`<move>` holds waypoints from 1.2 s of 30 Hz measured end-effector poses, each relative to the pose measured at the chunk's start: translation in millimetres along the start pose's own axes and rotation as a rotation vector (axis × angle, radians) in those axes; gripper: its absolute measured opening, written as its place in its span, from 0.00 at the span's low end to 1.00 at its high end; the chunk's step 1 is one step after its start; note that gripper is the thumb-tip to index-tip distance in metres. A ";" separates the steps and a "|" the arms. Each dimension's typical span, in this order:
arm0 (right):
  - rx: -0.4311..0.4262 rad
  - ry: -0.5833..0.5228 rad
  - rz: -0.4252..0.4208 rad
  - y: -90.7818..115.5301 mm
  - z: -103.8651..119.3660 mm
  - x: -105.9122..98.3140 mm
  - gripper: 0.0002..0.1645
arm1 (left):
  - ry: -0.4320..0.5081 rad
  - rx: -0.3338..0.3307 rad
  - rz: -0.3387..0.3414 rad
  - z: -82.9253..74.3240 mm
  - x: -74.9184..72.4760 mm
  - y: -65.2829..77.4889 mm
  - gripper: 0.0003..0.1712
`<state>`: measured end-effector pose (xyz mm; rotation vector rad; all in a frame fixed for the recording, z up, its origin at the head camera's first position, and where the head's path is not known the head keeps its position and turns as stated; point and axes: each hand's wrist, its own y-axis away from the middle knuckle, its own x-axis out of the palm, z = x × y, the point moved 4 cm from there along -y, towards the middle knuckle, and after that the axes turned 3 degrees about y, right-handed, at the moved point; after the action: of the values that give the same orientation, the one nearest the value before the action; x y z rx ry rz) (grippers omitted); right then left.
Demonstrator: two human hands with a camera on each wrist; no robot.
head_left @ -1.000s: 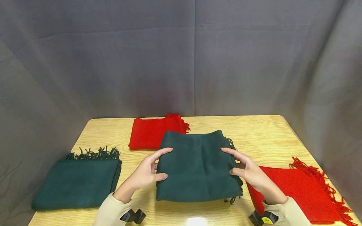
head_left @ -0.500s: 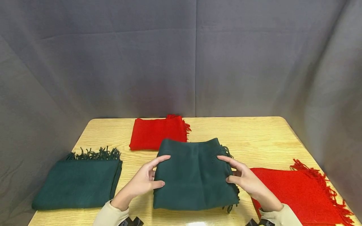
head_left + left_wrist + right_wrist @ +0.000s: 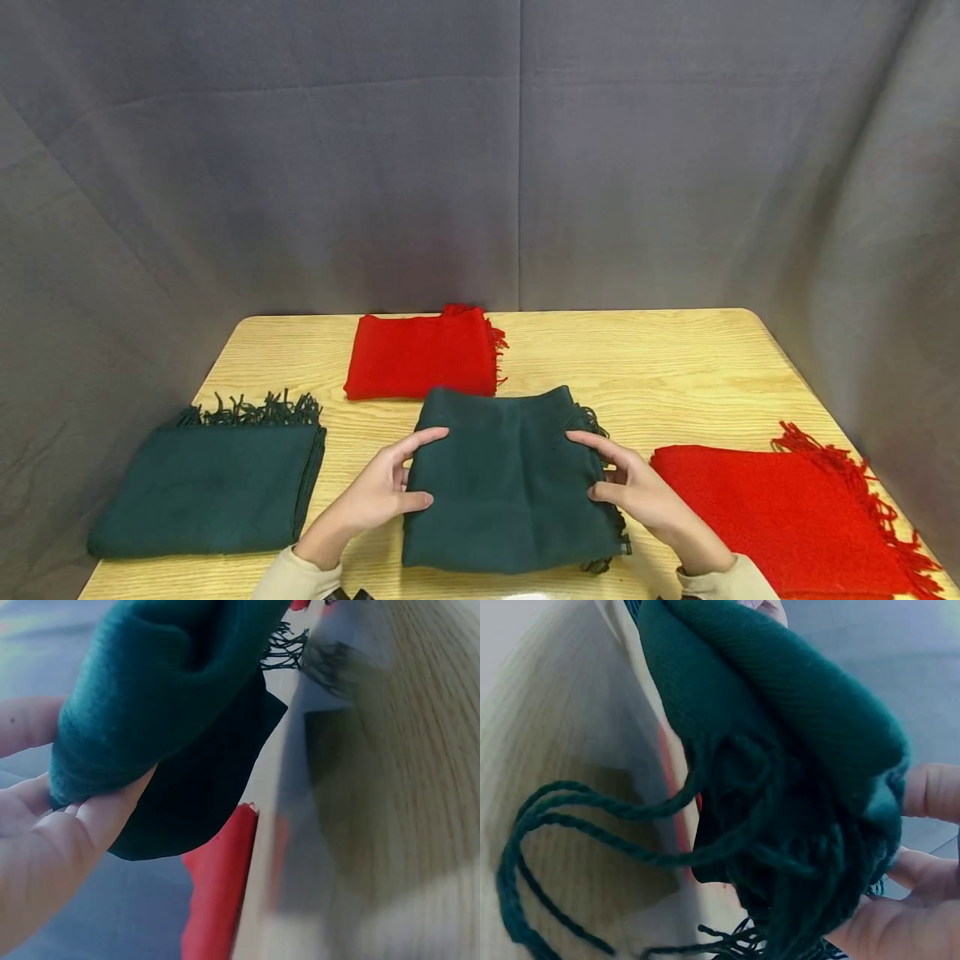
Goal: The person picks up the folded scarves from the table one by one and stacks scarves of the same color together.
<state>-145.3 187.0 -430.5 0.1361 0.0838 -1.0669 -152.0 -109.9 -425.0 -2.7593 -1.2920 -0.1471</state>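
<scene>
Between both hands is a folded dark green scarf (image 3: 495, 492), its fringe along the right side. My left hand (image 3: 390, 479) grips its left edge, thumb and index finger on top and the other fingers underneath. On the opposite edge my right hand (image 3: 637, 487) grips the same way. In the left wrist view the folded scarf (image 3: 150, 697) is off the table, with its shadow on the wood below. The right wrist view has the scarf's twisted fringe strands (image 3: 570, 799) dangling beside the right hand (image 3: 907, 922).
Another folded green scarf (image 3: 210, 492) lies at the left, fringe toward the back. A folded red scarf (image 3: 420, 354) lies at the back, just beyond the held one. At the right a red scarf (image 3: 780, 517) has its fringe by the edge of the wooden table (image 3: 637, 358). Grey curtains surround the table.
Both hands have come nearer and lower with the green scarf, shifting slightly left. More of the red scarves at the back and right shows. The grip is unchanged.
</scene>
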 end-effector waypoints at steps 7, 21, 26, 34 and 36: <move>0.011 -0.043 0.044 -3.3 -13.7 7.4 0.36 | 0.006 -0.011 0.024 11.7 -4.2 3.5 0.42; 0.042 -0.025 0.032 -5.2 -34.9 18.7 0.37 | 0.047 -0.111 0.005 32.6 -6.8 11.5 0.42; 0.044 -0.034 0.056 -3.6 -37.6 18.3 0.37 | 0.067 -0.138 -0.011 36.1 -9.2 14.4 0.42; 0.075 0.050 0.051 1.8 -42.8 15.4 0.36 | 0.008 -0.171 -0.074 39.0 -19.4 18.8 0.41; 0.081 0.062 0.040 2.6 -44.5 14.5 0.36 | 0.001 -0.180 -0.084 39.9 -21.4 20.2 0.40</move>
<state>-136.1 182.5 -476.3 0.2427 0.0934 -1.0265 -148.1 -134.1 -468.0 -2.8500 -1.4635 -0.2848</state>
